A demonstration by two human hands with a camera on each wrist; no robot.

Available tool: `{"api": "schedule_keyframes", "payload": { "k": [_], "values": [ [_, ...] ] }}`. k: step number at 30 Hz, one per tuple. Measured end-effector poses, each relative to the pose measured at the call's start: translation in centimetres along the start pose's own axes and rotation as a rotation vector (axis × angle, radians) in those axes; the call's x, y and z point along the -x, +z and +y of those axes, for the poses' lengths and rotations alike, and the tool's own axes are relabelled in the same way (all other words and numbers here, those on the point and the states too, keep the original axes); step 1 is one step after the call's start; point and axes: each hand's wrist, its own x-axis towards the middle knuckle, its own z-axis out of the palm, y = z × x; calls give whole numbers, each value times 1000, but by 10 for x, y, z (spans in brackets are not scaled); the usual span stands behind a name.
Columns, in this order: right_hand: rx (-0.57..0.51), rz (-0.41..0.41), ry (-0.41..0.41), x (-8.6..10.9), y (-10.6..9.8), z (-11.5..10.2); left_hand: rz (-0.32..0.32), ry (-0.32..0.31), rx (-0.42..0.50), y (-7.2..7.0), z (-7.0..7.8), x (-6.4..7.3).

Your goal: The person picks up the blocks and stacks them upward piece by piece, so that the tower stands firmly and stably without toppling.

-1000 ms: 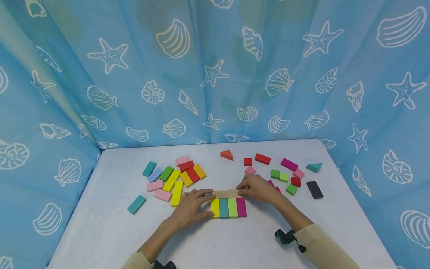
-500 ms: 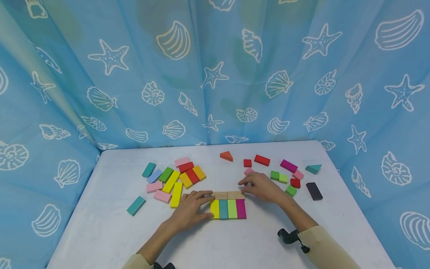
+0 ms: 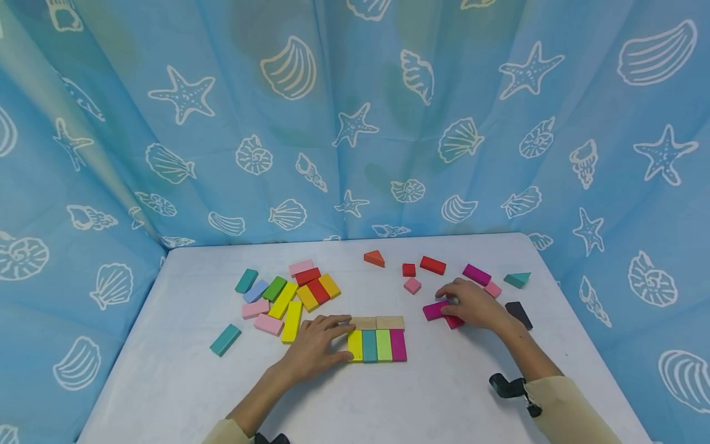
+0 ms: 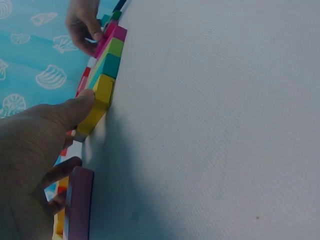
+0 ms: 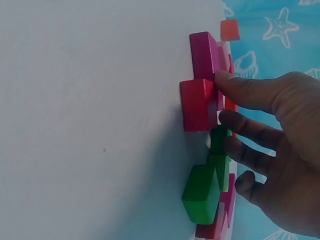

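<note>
In the head view, yellow [image 3: 355, 346], teal [image 3: 369, 345], light green [image 3: 384, 345] and magenta [image 3: 398, 345] blocks lie side by side, with two plain wooden blocks [image 3: 390, 322] end to end along their far side. My left hand [image 3: 313, 348] rests at the left end, thumb on the yellow block's side [image 4: 97, 105] in the left wrist view and fingers by the wooden block. My right hand [image 3: 476, 306] is over a loose magenta block [image 3: 435, 310] and a red block [image 3: 454, 322]. Its thumb is right at where these two meet; the other fingers are spread.
Loose blocks, including a long yellow one [image 3: 291, 320] and a teal one [image 3: 225, 340], lie left of the row. Farther right are a red block [image 3: 432, 265], a teal triangle [image 3: 518, 279] and a black block [image 3: 519, 314]. A blue curtain [image 3: 355, 123] hangs behind the table.
My right hand has left the wooden blocks and moved right to the loose magenta and red blocks. My left hand has stayed at the row's left end.
</note>
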Motion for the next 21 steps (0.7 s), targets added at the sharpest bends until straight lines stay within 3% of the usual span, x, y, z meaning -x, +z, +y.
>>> {"api": "schedule_keyframes", "payload": {
  "k": [13,21],
  "values": [
    [-63,1,-4,3,3,0,5,4,-17,-1,0,1],
    [-49,74,-33,5,3,-16,0,1,-18,-1,1,0]
  ]
}}
